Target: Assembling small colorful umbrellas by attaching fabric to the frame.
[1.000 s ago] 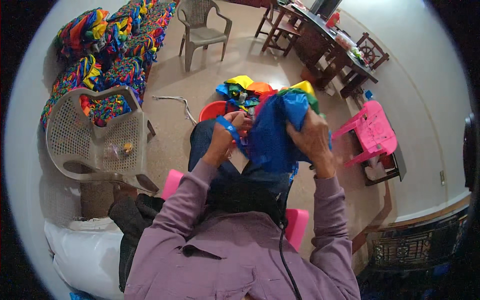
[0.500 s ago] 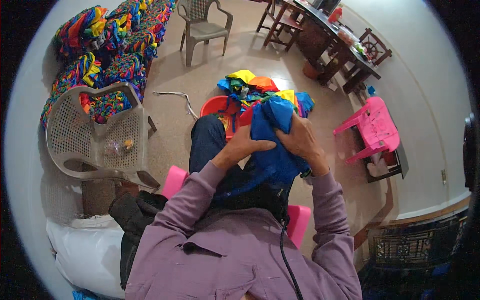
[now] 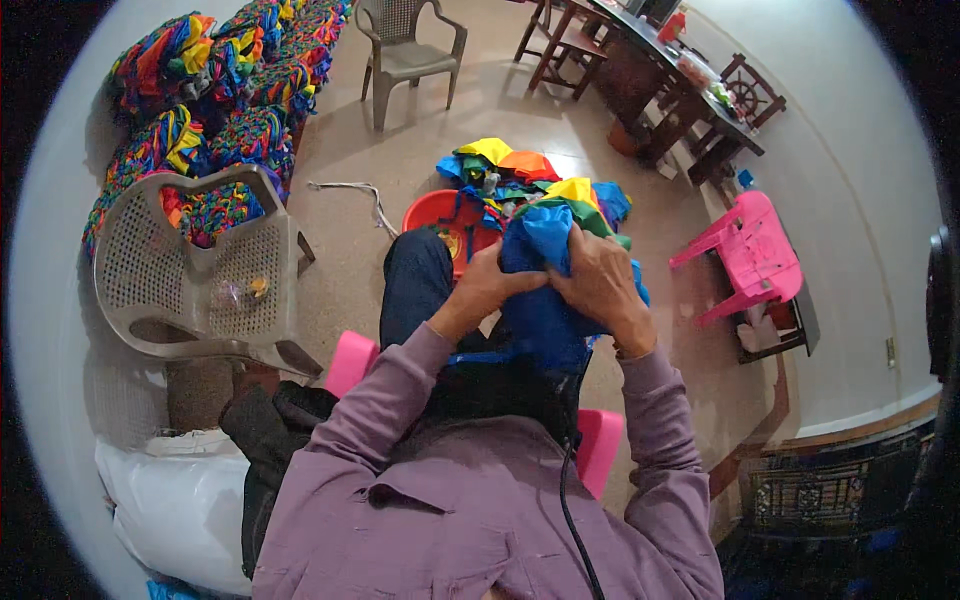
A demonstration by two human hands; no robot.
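Over my lap, my left hand (image 3: 492, 289) and my right hand (image 3: 606, 288) both grip a piece of blue fabric (image 3: 535, 315). The left thumb lies across the cloth from the left and nearly meets the right thumb. The right fingers are bent around a lighter blue fold (image 3: 551, 235) near the top. Just beyond my hands lies a heap of multicoloured fabric (image 3: 527, 168) in yellow, orange, green and blue. Beside it, past my left knee, stands a red basin (image 3: 430, 211) with bits of cloth in it.
Stacked bundles of colourful cloth (image 3: 245, 135) line the left wall. A grey plastic chair (image 3: 255, 290) holding small items stands at my left, another grey chair (image 3: 415, 60) farther off. At right are a pink plastic stool (image 3: 750, 245) and a dark table (image 3: 645, 40). A white cord (image 3: 375, 200) lies on the floor.
My right hand has turned and closed its fingers on the blue fabric's upper part. The blue cloth has bunched closer together, and more green fabric shows behind it.
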